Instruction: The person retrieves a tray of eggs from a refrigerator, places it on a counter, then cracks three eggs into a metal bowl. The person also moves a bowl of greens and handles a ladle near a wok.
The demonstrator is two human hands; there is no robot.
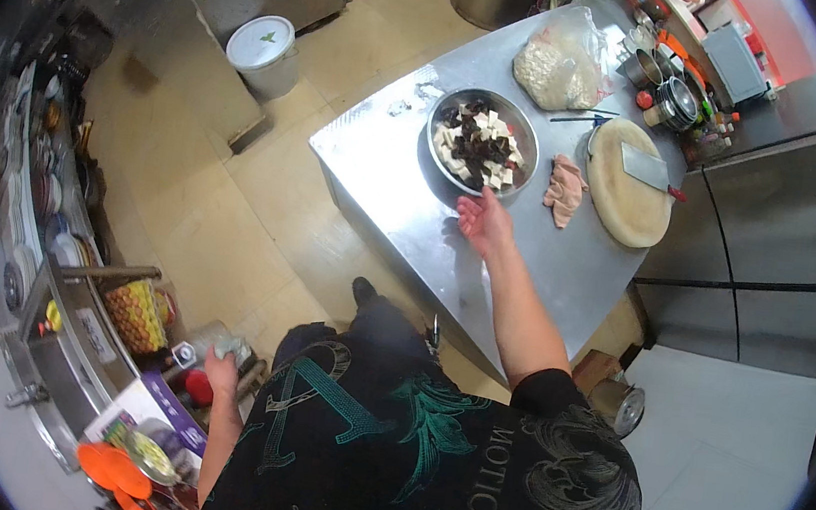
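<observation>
My right hand (486,222) is at the near rim of a round metal bowl (538,143), its fingers loosely curled; whether it grips the rim is not plain. White tofu-like cubes (500,127), dark fungus-like pieces (475,144) and some red bits lie in the bowl. To the right on the steel table (413,210) are a crumpled pink cloth (565,190) and a round chopping board (615,188) with a cleaver (644,166) on it. My left hand (222,366) hangs low at the left, beside a clear plastic bag (221,342); whether it holds the bag is unclear.
A bag of pale food (561,68) stands at the table's far side, near stacked metal cups (674,104). A lidded white bucket (261,49) is on the floor. Shelves with dishes (32,174), a bag of eggs (137,315) and orange-handled or orange-topped items (115,471) line the left.
</observation>
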